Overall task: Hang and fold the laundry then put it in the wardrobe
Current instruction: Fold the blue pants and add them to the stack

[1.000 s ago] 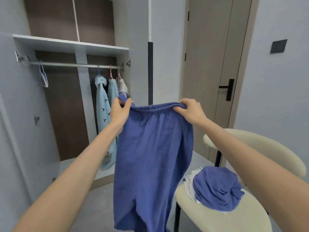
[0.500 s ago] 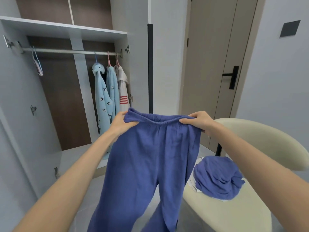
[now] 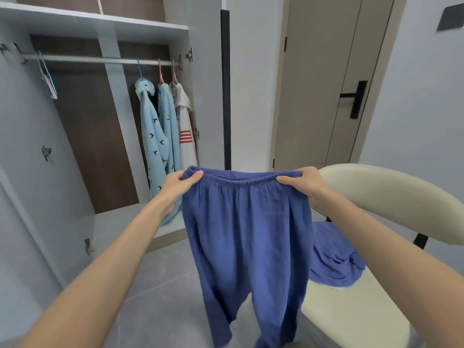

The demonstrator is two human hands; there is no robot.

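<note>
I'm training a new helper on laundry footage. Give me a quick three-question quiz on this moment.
1. True or false: both hands grip the blue trousers by the waistband.
2. How many garments hang on the wardrobe rail?
3. The other blue garment lies on: A) the floor B) the cream chair C) the shelf.

Key: 1 true, left hand and right hand at either end. 2 three. 3 B.

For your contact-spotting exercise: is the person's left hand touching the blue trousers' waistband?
Touching. The head view shows the left hand pinching the waistband corner of the blue trousers, thumb lying over the fabric.
</note>
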